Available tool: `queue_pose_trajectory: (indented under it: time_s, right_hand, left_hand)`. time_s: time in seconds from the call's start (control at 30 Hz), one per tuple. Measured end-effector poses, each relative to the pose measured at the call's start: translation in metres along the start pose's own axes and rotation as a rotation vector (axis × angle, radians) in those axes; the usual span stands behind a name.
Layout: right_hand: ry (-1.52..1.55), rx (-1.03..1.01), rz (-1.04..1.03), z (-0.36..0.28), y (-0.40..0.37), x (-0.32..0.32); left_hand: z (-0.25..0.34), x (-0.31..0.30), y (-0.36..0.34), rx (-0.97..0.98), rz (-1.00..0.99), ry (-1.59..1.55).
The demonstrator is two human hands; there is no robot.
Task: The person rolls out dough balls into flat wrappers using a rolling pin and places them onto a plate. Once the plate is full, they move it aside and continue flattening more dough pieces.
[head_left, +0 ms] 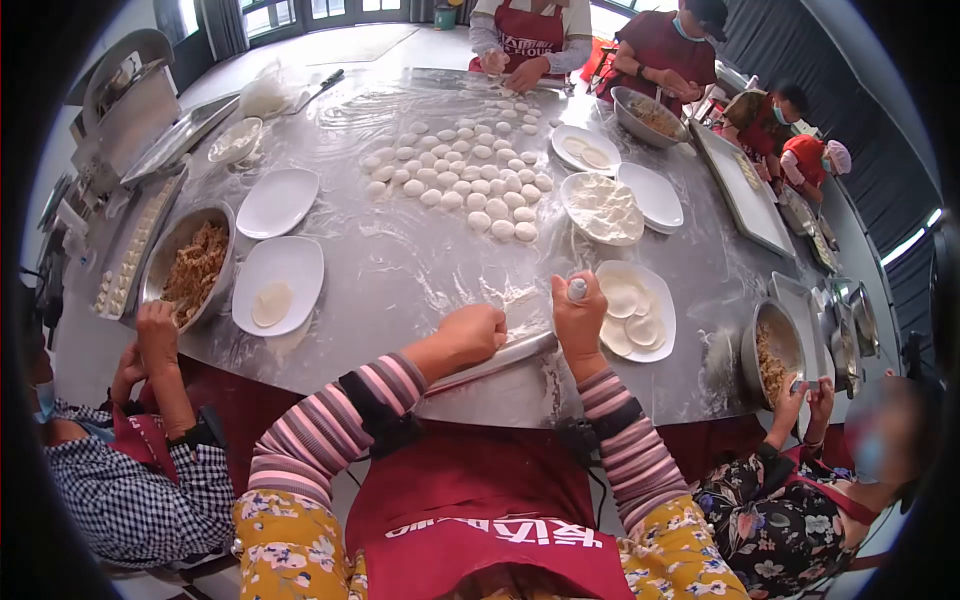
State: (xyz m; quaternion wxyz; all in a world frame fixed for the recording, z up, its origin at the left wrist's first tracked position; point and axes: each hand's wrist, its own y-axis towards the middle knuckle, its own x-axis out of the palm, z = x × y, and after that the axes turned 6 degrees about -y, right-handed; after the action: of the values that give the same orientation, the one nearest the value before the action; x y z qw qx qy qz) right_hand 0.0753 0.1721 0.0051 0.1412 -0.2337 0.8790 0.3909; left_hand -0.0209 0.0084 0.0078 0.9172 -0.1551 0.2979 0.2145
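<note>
My left hand (474, 334) is closed in a fist low over the floured steel table (380, 305); whatever it pinches, if anything, is hidden. My right hand (580, 312) is wrapped round what looks like a rolling pin (577, 289), with only its pale round end showing above the fingers. A shiny metal bar or edge (497, 362) runs below and between both hands. Close to my right hand is a white plate (662, 290) with several round dough wrappers (640, 330). Farther forward lie many small dough pieces (480, 185), flattened and dusted with flour.
A plate of flour (604, 208) and white plates (278, 203) stand around. Filling bowls (228, 225) sit left, right and far right. Neighbours' hands (157, 330) work on my left, other hands (790, 410) on my right, and co-workers (525, 45) stand opposite. Trays line both sides.
</note>
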Motion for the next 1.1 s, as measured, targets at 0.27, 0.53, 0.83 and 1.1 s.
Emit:
queue_pose_trajectory:
  time_s: [0.27, 0.53, 0.83, 1.1]
  right_hand:
    - [-0.007, 0.058, -0.001, -0.003, -0.021, -0.025]
    - [0.001, -0.065, -0.036, 0.020, -0.028, -0.024]
    - [0.057, 0.111, -0.121, 0.015, 0.007, 0.017]
    - [0.117, 0.293, -0.099, -0.005, -0.055, -0.062]
  left_hand:
    - [-0.015, 0.003, -0.006, 0.061, -0.082, -0.009]
    - [-0.018, 0.009, -0.003, 0.168, 0.003, 0.017]
    - [-0.001, 0.006, 0.007, 0.111, -0.027, 0.040]
    - [-0.022, 0.006, -0.005, 0.107, -0.075, -0.191]
